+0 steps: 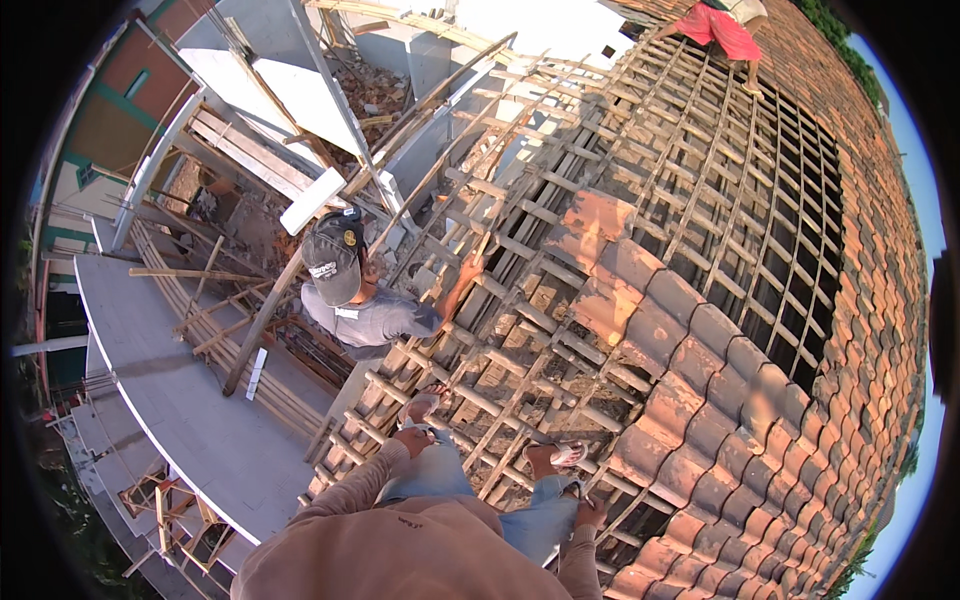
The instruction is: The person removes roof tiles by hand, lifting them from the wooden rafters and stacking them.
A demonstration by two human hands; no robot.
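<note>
My left hand [413, 440] rests at my left knee, and my right hand [592, 512] hangs lower, beside my right knee. A small dark patch shows next to each hand; what it is I cannot make out, and the fingers are too small to read. Both sandalled feet [568, 454] stand on the open roof frame of wooden battens [520, 385]. Right of my legs lie overlapping orange clay tiles [690, 400]. Ahead on the left, a co-worker in a dark cap [335, 260] and grey shirt reaches one hand [470, 268] onto the battens.
Another person in red shorts [722, 32] is at the far upper right, on the roof. Gaps open between the bare battens [760, 200]. Left lies a lower grey concrete slab [180, 370] with a curved edge. Wooden poles [262, 325], white wall panels [290, 95] and rubble [375, 95] stand beyond.
</note>
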